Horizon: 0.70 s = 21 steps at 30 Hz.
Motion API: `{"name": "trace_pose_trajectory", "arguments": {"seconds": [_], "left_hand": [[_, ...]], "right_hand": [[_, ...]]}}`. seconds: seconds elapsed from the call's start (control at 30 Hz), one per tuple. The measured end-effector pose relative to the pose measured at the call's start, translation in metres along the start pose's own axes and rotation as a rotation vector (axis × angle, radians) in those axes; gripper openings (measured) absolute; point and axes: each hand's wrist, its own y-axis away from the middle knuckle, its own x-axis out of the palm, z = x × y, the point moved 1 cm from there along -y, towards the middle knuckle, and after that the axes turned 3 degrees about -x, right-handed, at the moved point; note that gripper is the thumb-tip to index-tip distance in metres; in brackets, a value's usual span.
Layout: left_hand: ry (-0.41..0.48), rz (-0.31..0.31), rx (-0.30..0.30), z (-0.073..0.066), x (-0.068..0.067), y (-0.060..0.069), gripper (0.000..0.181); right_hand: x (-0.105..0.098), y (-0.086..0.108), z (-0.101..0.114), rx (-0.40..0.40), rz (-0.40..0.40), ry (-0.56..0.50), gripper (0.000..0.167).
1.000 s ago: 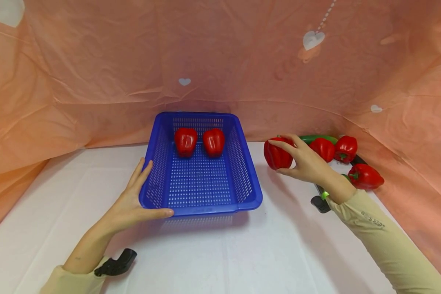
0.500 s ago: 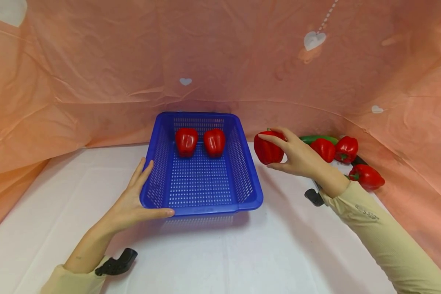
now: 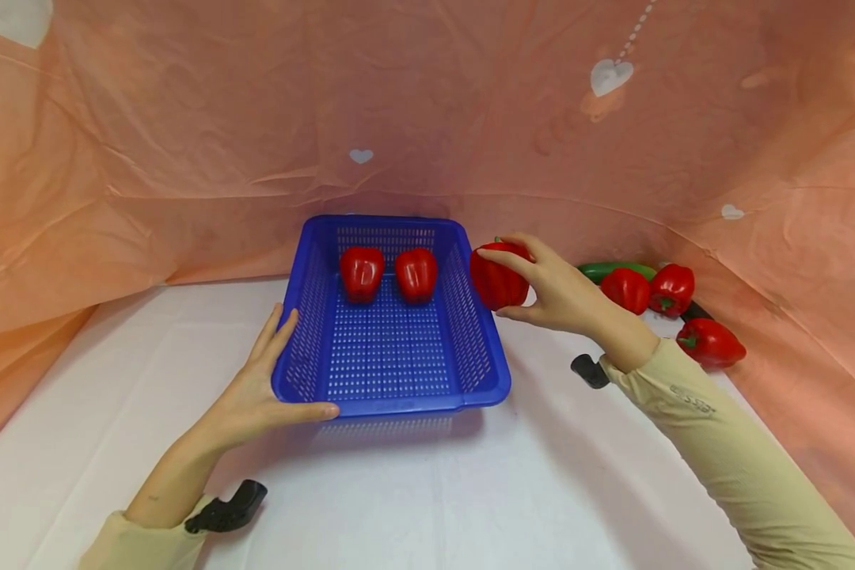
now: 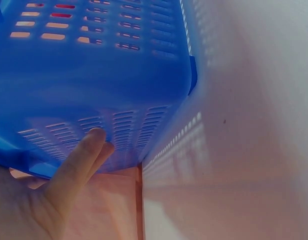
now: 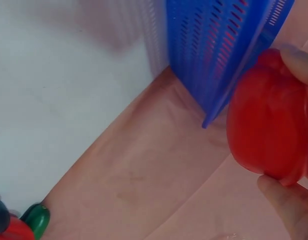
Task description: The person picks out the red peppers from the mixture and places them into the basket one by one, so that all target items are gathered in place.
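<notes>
My right hand [image 3: 559,289] grips a red pepper [image 3: 497,283] at the right rim of the blue basket [image 3: 399,407].

My thumb presses the pepper's near side, my fingers its far side, the forearm slanting in from my right; whether pepper and rim touch, I cannot tell. My left hand [image 3: 249,400] has its fingers straight and spread against the basket's left side, thumb along the near rim. From my head I see two peppers [image 3: 362,275] side by side inside, towards the far end; my right wrist view shows only red through the slotted outer wall [image 5: 196,45]. Three loose peppers [image 3: 672,290] lie farther right on the white surface [image 3: 399,507], near a green vegetable [image 3: 602,271].
</notes>
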Motion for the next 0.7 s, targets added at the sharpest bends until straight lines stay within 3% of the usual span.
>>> {"name": "trace_pose_trajectory", "arguments": {"seconds": [0.37, 0.7], "left_hand": [[0.0, -0.01, 0.013, 0.002, 0.001, 0.0, 0.127], [-0.001, -0.01, 0.014, 0.002, 0.001, 0.0, 0.127]], "right_hand": [[0.0, -0.019, 0.015, 0.039, 0.049, -0.036, 0.076], [-0.001, -0.038, 0.029, -0.003, 0.074, -0.039, 0.076]]}}
